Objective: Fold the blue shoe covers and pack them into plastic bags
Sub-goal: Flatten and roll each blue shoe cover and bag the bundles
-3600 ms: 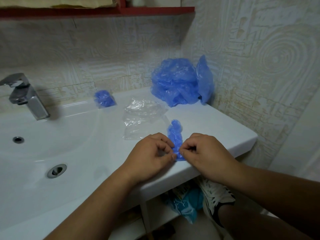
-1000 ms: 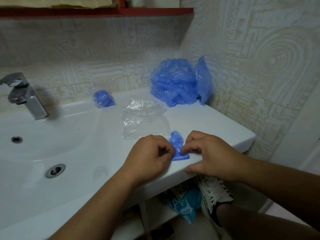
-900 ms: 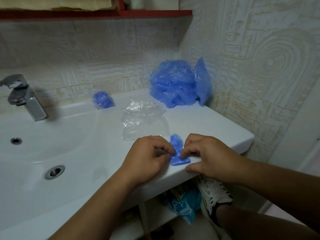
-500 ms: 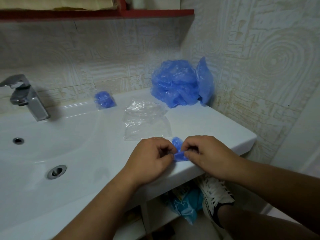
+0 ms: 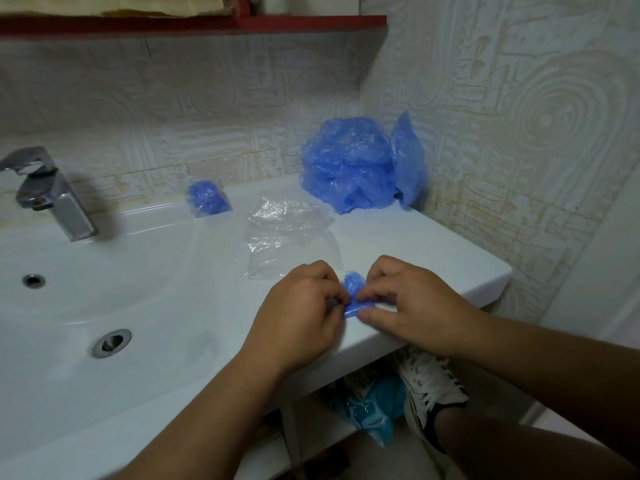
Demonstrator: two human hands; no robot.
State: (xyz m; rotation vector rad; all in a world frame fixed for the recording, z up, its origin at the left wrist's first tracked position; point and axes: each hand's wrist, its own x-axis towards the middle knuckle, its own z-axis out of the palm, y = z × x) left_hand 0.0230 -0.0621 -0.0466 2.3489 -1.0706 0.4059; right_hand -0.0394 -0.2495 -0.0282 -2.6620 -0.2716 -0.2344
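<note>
Pinching the small folded shoe cover (image 5: 353, 295) between left hand (image 5: 301, 313) and right hand (image 5: 412, 306) near the tabletop's (image 5: 433, 258) front edge, we judge it feather-light, limp, slippery; best gripped across its folds, lest it unfurl.

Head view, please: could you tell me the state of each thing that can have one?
Shoe cover, folded small, not yet bagged.
Left hand, pinching the shoe cover.
Right hand, pinching the shoe cover.
Clear bags, empty, crumpled.
Packed bag, holds blue covers.
Pile, loose, unfolded.
Tap, no water running.
</note>
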